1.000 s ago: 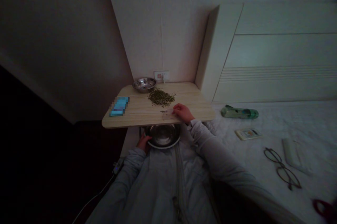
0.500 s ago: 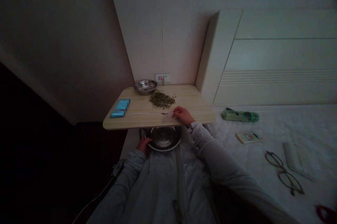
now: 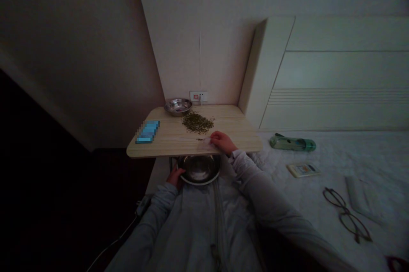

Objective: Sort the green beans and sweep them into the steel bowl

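My left hand (image 3: pixel 175 177) is closed on the left rim of a metal bowl (image 3: pixel 198 170), holding it just below the table's front edge. A thin, see-through plastic sheet (image 3: pixel 206 143) is pinched in my right hand (image 3: pixel 222 141), low over the front part of the small wooden table (image 3: pixel 172 146). By the left edge of that sheet lie a few dark grains (image 3: pixel 200 139). Behind them a pile of small greenish-brown grains (image 3: pixel 197 122) is spread on the tabletop. The far side of the bowl is hidden under the table.
A second metal bowl (image 3: pixel 178 107) stands at the table's back left, and a phone (image 3: pixel 148 132) lies at its left. On the bed to the right are a green bottle (image 3: pixel 292 142), another phone (image 3: pixel 303 170) and glasses (image 3: pixel 347 214). A wall socket (image 3: pixel 198 96) sits behind the table.
The plastic sheet in my right hand has changed its tilt slightly and looks hazier. My left hand and the bowl keep their places; the whole view has shifted a little.
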{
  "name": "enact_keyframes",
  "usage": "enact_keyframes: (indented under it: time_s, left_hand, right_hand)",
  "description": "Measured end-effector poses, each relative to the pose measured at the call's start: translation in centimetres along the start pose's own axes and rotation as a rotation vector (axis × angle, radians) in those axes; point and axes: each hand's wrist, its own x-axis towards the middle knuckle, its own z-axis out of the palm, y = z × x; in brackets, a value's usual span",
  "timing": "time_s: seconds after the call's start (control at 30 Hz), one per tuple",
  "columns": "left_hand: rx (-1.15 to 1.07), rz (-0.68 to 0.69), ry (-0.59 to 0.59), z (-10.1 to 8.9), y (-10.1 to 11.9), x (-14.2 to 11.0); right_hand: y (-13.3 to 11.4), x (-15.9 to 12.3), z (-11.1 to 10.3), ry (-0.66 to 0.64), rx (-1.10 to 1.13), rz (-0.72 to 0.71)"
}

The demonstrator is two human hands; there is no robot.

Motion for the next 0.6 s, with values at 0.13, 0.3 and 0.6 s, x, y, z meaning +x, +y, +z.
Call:
enact_keyframes:
  time_s: [0.13, 0.3, 0.6]
  left_hand:
    - [0.009, 0.012, -0.016, 0.2, 0.3, -0.3]
    - [0.016, -0.01, -0.005, 0.1, 0.3, -0.4]
    - [0.001, -0.008, 0.004, -0.9, -0.7, 1.0]
  right_hand:
    - [0.5, 0.3, 0.1, 0.007, -0.023, -0.011]
    - [0.5, 0.3, 0.1, -0.01, 0.004, -0.012]
    - [0.3, 0.4, -0.2, 0.384, 0.194, -0.057]
